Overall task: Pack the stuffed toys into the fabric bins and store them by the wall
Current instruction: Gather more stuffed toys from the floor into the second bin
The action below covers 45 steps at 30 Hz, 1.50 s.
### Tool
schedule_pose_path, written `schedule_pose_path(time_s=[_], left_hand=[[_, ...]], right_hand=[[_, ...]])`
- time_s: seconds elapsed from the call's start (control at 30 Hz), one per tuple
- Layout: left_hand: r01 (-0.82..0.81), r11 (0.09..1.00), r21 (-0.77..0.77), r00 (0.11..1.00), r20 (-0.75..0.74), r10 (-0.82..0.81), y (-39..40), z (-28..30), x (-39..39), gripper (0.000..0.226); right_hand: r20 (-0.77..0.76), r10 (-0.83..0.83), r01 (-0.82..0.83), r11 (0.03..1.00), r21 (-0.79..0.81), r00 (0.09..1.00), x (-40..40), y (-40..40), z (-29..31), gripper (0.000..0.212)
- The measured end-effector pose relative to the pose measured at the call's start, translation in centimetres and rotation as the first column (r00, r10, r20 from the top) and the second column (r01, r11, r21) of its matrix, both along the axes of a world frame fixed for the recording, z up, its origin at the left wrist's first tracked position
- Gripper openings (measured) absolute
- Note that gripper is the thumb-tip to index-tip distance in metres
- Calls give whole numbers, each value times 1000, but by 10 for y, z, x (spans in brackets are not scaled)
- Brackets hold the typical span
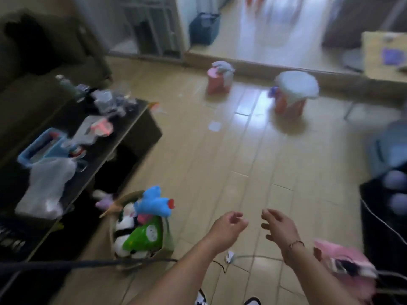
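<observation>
A tan fabric bin (168, 243) stands on the floor beside the dark low table, stuffed with toys: a blue plush (154, 202) on top, a green one (146, 235) and a black-and-white one (124, 223). A small purple toy (103, 202) lies just left of the bin under the table edge. A pink bin or bag (343, 258) sits at the lower right. My left hand (230, 225) and my right hand (278, 224) hover over bare floor to the right of the tan bin, fingers loosely curled, holding nothing. The whole view is motion-blurred.
The dark low table (114, 139) on the left carries a blue basket (39, 148), a plastic bag and clutter. Two pink stools (218, 80) (290, 104) stand farther on the tiled floor. A black stand (383, 216) is at the right; cables (253, 257) cross the floor near my feet.
</observation>
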<state>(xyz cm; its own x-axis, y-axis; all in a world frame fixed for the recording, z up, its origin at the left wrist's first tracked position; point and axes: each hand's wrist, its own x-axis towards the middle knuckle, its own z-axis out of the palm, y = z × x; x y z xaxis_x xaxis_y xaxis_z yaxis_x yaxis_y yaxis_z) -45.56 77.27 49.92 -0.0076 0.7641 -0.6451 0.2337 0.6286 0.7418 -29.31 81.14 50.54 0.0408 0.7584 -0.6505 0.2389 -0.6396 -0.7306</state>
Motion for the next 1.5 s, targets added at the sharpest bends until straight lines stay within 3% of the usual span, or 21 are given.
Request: schedule_pose_path(time_s=[0.07,0.13,0.2,0.3,0.4,0.47,0.53,0.57,0.6,0.73,0.87,1.03,1.2,1.3,1.4,1.5], left_hand=[[209,978,16,978,13,-209,14,13,62,39],[431,901,42,901,33,-433,18,23,123,27],[652,757,38,754,68,-653,17,33,181,4],[848,524,82,524,23,-851,13,39,243,17],[966,197,170,209,-59,-976,7,36,307,12],[978,54,200,74,-93,-993,3,30,334,15],[968,-49,247,-33,-69,-997,3,25,353,19],[956,-110,271,-98,-58,-994,5,23,361,26],[942,-180,284,-175,-45,-984,5,24,369,33],[853,-371,367,-394,-14,-919,-30,42,398,54],[675,-566,473,-646,7,-764,-108,76,407,41],[348,-764,544,-888,-70,-455,-167,87,345,48],[171,-797,579,-971,-39,-237,-193,87,239,71],[23,-813,582,-999,-17,-41,-187,86,154,73],[-165,-817,552,-985,-48,166,-173,73,65,54],[-372,-755,540,-923,-124,365,-147,57,-18,39]], right_hand=[[24,-152,150,986,75,988,66,-8,8,16],[96,-318,300,939,165,943,131,-28,13,10],[138,-528,490,839,235,838,184,-58,26,8],[75,-754,707,642,299,653,230,-105,50,38],[69,-938,882,342,325,339,268,-167,52,45],[70,-987,935,157,318,142,279,-204,50,43],[58,-998,952,-19,307,-39,273,-234,54,19],[50,-991,949,-107,295,-127,267,-248,50,27],[41,-978,940,-183,288,-203,255,-259,50,40],[173,-875,843,-356,404,-452,194,-274,62,31],[212,-717,691,-481,539,-664,132,-265,99,27],[156,-447,449,-685,574,-881,25,-252,123,33],[109,-115,158,-788,595,-987,-98,-225,109,62],[65,96,-45,-836,546,-993,-177,-181,106,68],[90,292,-214,-847,486,-952,-254,-130,91,56],[135,465,-368,-821,437,-875,-325,-73,67,21]])
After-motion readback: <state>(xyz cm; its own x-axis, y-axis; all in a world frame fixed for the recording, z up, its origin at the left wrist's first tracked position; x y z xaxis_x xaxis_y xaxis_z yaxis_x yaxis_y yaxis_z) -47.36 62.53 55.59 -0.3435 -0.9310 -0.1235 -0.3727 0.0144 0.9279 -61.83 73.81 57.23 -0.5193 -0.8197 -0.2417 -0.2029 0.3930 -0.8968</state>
